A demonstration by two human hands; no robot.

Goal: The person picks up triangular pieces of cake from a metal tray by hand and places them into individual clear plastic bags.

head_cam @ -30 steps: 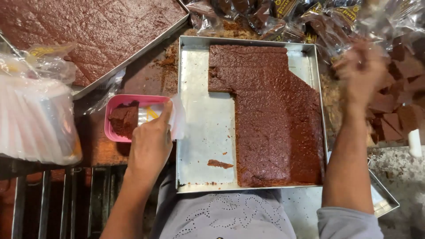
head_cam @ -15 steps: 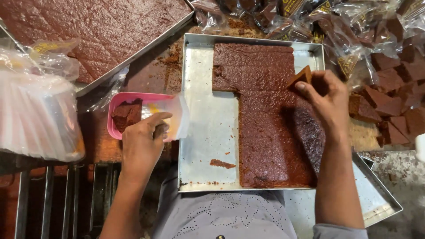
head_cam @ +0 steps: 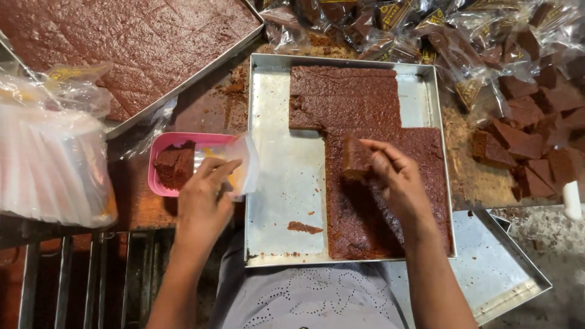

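A brown cake piece (head_cam: pixel 355 157) sat pinched in the right hand (head_cam: pixel 396 176), lifted just above the slab (head_cam: pixel 372 140) in the metal tray (head_cam: pixel 277 183). The slab was dark brown and flat, filling the tray's right side and upper middle, with its left part cut away. A small clear bag (head_cam: pixel 244 164) stood open in the left hand (head_cam: pixel 204 201), over the tray's left rim.

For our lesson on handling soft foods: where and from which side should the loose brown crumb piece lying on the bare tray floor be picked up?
Pinch the crumb piece across its short sides, coming straight down from above. It lies flat on the metal tray, low and elongated, clear of the slab, so probably only a top approach fits.
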